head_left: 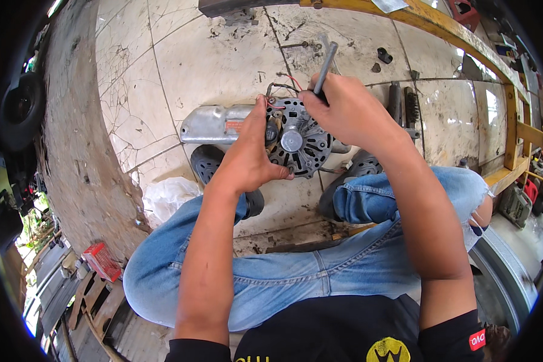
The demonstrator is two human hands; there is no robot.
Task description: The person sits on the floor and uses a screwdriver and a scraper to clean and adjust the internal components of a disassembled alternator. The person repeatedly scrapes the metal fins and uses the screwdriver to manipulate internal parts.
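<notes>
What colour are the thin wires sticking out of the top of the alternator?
Red, clearest in the head view: thin wires loop above the alternator.

cracked tile floor (223, 54) | yellow frame (458, 36) | red crate (101, 261) | white plastic bag (166, 198) | tyre (19, 108)

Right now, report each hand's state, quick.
Left hand: closed around the alternator, steadying it.
Right hand: closed on a grey metal tool, pressed onto the alternator.

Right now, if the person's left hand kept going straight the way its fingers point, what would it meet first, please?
The left hand already rests on the round dark motor housing, so it would press into that at once. The silver metal cover lies off to its left, seemingly outside that line, though depth is hard to judge.
</notes>
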